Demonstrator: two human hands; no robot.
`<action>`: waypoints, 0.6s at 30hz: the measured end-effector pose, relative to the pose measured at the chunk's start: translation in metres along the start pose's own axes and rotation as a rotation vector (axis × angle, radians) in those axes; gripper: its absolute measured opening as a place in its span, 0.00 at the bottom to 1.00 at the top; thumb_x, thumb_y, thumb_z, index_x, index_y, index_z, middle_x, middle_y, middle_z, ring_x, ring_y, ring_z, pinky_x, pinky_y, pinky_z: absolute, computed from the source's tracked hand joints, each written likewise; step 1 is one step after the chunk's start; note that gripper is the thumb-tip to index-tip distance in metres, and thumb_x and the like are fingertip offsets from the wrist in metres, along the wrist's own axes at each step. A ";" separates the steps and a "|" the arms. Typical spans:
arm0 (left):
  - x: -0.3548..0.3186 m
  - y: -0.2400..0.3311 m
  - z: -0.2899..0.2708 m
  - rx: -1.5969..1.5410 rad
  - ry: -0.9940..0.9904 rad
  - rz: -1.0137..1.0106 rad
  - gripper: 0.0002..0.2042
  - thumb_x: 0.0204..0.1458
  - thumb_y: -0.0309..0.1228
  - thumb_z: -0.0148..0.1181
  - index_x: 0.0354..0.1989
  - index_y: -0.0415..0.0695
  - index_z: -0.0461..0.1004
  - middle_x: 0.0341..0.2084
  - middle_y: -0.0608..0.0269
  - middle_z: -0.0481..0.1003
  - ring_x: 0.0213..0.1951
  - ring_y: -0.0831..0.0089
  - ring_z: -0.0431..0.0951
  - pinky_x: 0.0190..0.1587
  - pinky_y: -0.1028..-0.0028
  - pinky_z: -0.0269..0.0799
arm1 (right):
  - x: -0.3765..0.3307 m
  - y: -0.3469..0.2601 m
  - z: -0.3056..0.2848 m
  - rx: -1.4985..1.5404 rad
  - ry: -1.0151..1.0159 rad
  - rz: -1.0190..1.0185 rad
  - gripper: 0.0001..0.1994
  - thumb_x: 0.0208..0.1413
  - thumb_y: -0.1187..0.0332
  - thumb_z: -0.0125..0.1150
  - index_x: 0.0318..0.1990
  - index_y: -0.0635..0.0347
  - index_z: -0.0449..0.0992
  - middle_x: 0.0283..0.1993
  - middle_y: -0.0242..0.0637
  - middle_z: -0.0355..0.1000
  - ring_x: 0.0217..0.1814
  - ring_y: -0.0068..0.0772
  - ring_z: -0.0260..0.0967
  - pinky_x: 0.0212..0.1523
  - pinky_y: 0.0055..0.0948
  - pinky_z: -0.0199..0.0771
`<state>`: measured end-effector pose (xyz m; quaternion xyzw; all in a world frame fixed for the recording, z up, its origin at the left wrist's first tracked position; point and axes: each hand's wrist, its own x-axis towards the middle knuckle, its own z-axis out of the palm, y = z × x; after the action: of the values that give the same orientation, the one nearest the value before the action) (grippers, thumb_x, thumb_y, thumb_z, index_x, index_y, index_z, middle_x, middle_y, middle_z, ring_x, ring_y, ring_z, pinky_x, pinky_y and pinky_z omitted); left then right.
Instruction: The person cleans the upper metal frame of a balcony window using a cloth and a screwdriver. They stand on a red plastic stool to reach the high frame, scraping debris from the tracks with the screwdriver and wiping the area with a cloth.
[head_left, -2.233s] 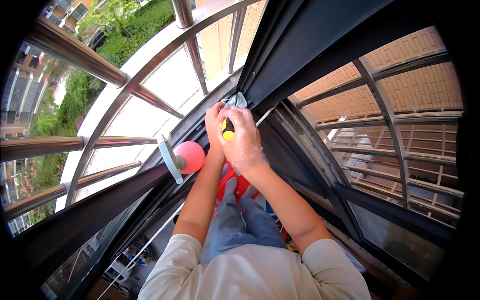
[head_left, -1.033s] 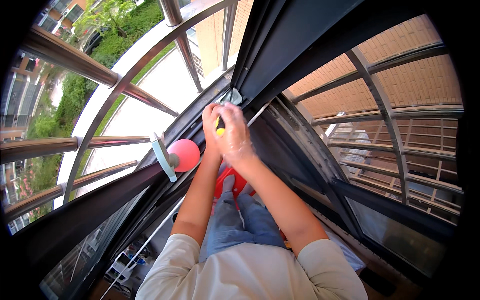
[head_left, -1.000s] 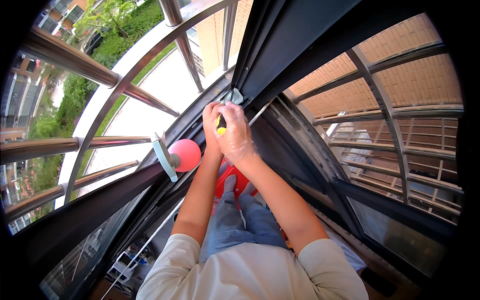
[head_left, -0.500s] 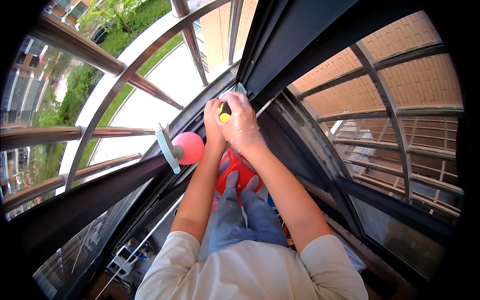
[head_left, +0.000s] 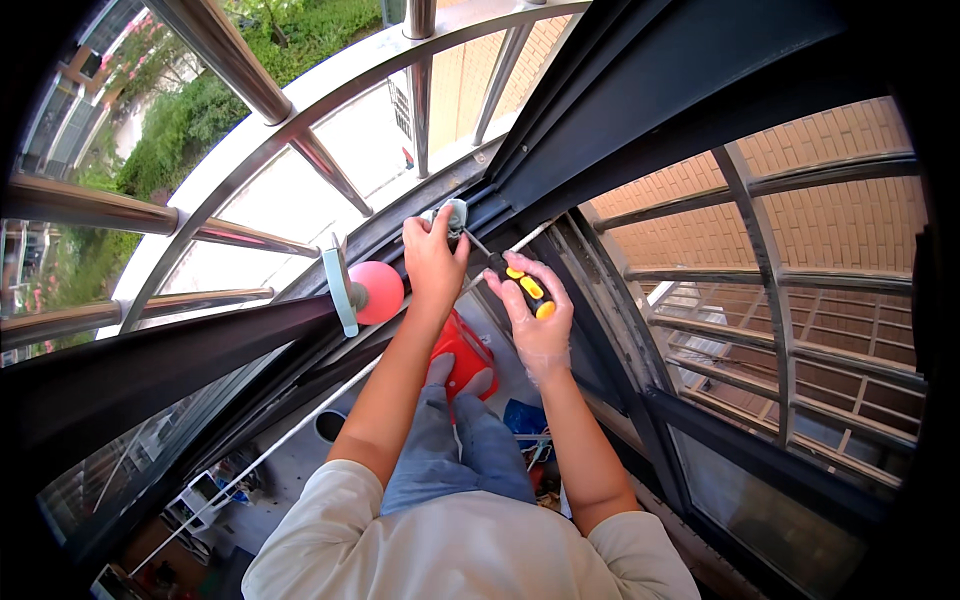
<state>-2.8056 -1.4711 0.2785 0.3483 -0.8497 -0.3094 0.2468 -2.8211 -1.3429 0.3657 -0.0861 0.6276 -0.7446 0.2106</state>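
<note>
Screwdriver (head_left: 505, 272) tip hidden behind left hand (head_left: 434, 262); small grey part (head_left: 456, 213) mostly covered by fingers; far railing (head_left: 230, 60) cut off.

Dark window frame (head_left: 640, 90) crowding above, pink knob (head_left: 377, 292) left, open gaps between steel railings (head_left: 230, 60)

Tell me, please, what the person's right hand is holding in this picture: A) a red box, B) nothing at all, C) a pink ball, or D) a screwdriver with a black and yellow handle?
D: the right hand grips a screwdriver with a black and yellow handle, its shaft pointing up toward the small grey-green fitting that the left hand pinches at the window frame.
</note>
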 end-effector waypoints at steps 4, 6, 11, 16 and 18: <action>0.005 0.002 0.005 0.106 -0.056 -0.007 0.16 0.42 0.31 0.63 0.42 0.46 0.74 0.32 0.56 0.64 0.35 0.59 0.69 0.35 0.64 0.69 | 0.002 0.009 -0.016 -0.238 -0.029 -0.252 0.12 0.50 0.82 0.56 0.44 0.67 0.69 0.47 0.43 0.68 0.51 0.32 0.65 0.52 0.30 0.71; 0.010 -0.003 0.007 0.114 -0.077 -0.054 0.13 0.44 0.30 0.62 0.40 0.46 0.74 0.32 0.55 0.64 0.36 0.59 0.70 0.34 0.63 0.70 | 0.001 0.006 -0.019 -0.165 -0.017 -0.185 0.12 0.50 0.82 0.55 0.44 0.67 0.69 0.48 0.43 0.68 0.51 0.32 0.65 0.51 0.30 0.72; 0.017 -0.005 0.001 0.302 -0.227 -0.111 0.11 0.47 0.31 0.58 0.39 0.44 0.73 0.34 0.51 0.67 0.35 0.54 0.74 0.35 0.61 0.72 | -0.007 0.004 -0.034 -0.194 -0.016 -0.092 0.13 0.51 0.83 0.54 0.45 0.67 0.68 0.52 0.45 0.65 0.54 0.34 0.65 0.51 0.31 0.74; 0.010 -0.014 -0.010 0.342 -0.202 -0.149 0.10 0.48 0.29 0.57 0.37 0.39 0.71 0.33 0.48 0.66 0.34 0.51 0.73 0.35 0.59 0.72 | -0.020 -0.010 -0.048 -0.023 0.010 0.031 0.12 0.52 0.84 0.51 0.45 0.68 0.68 0.53 0.47 0.64 0.56 0.36 0.63 0.52 0.33 0.73; 0.003 -0.011 -0.011 0.179 -0.040 -0.079 0.09 0.49 0.28 0.56 0.37 0.38 0.71 0.33 0.48 0.66 0.33 0.51 0.72 0.35 0.60 0.71 | -0.020 -0.011 -0.048 -0.022 0.007 -0.017 0.11 0.52 0.84 0.51 0.44 0.67 0.68 0.52 0.46 0.64 0.56 0.35 0.63 0.53 0.33 0.73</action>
<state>-2.7955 -1.4830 0.2790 0.3958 -0.8644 -0.2486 0.1855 -2.8242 -1.2894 0.3698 -0.0914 0.6358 -0.7396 0.2010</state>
